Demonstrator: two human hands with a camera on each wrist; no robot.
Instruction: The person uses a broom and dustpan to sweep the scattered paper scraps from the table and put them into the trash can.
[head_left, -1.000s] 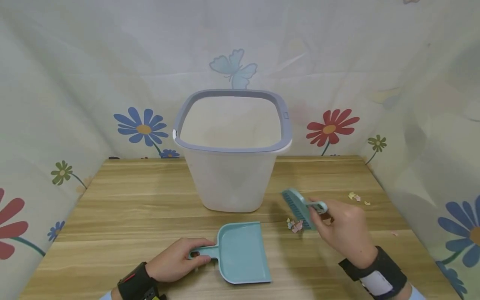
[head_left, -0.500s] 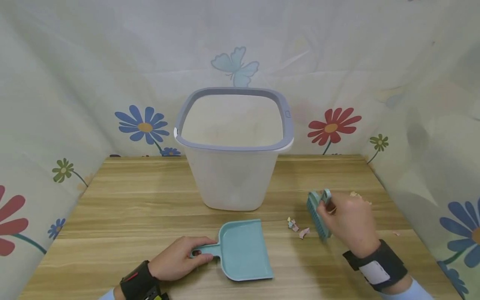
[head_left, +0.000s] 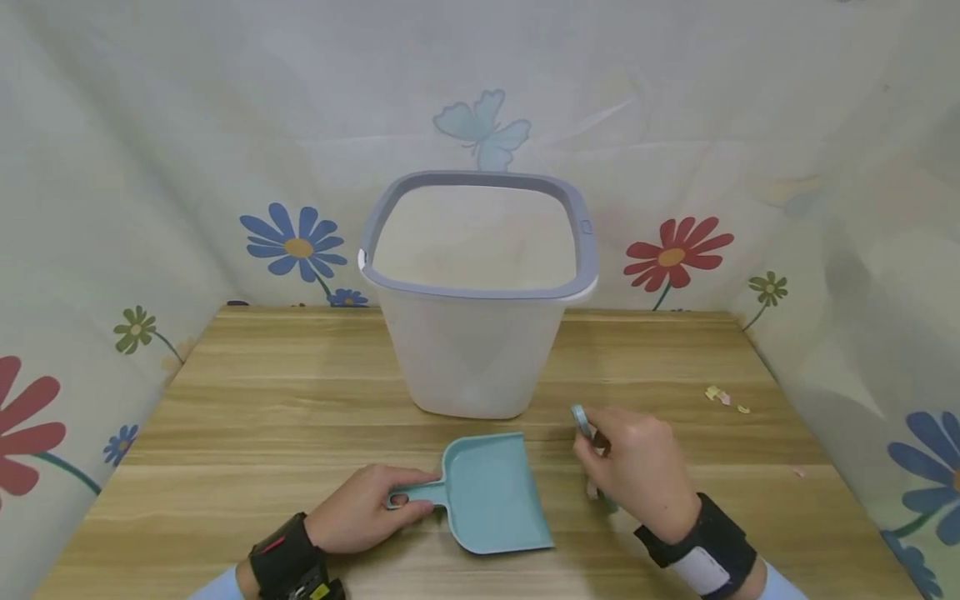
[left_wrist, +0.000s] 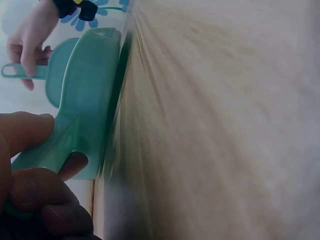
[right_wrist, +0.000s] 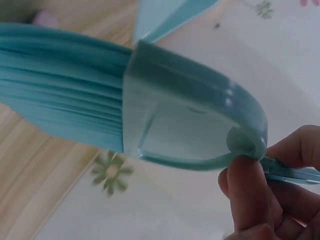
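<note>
My left hand (head_left: 372, 510) grips the handle of a light-blue dustpan (head_left: 497, 497), which lies on the table with its straight edge to the right. Thumb and fingers pinch that handle in the left wrist view. To the right, my right hand (head_left: 637, 467) holds a small matching hand brush (right_wrist: 195, 100) by its handle. From the head most of the brush is hidden behind the hand; its bristles (right_wrist: 60, 85) show in the right wrist view. A pinkish paper scrap (head_left: 592, 490) peeks out beside the brush, a short way from the dustpan's edge.
A tall white bin (head_left: 472, 358) with a grey-blue rim stands behind the dustpan. Small paper scraps (head_left: 717, 395) lie at the table's right, with one pink bit (head_left: 798, 472) closer to the front. Flower-printed cloth (head_left: 675, 100) encloses the wooden table (head_left: 247, 400).
The right hand first carried the brush right, past the scraps, then back left and nearer the dustpan, covering most of the scraps there. The left hand and dustpan stay in place.
</note>
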